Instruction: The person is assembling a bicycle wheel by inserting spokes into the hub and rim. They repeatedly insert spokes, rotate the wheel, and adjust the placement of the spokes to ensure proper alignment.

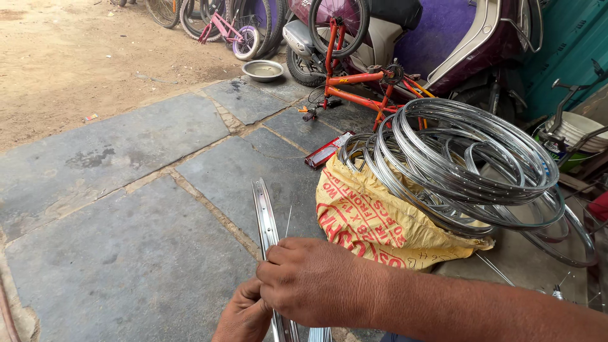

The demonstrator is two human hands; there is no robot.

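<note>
A shiny metal bicycle wheel rim (pixel 263 209) stands on edge in front of me, running from the stone floor up into my hands. My right hand (pixel 313 278) is closed over the rim's near part, fingers pinched at its inner side. My left hand (pixel 244 315) grips the rim just below, partly hidden under the right hand. A thin spoke (pixel 288 221) shows beside the rim. What the right fingertips pinch is hidden.
A stack of several chrome rims (pixel 462 161) lies on a yellow printed sack (pixel 373 218) to the right. Behind stand an orange bicycle frame (pixel 361 82), a maroon scooter (pixel 443 38), a pink child's bicycle (pixel 225 28) and a metal bowl (pixel 263 69). Stone slabs (pixel 126 240) meet sandy ground at left.
</note>
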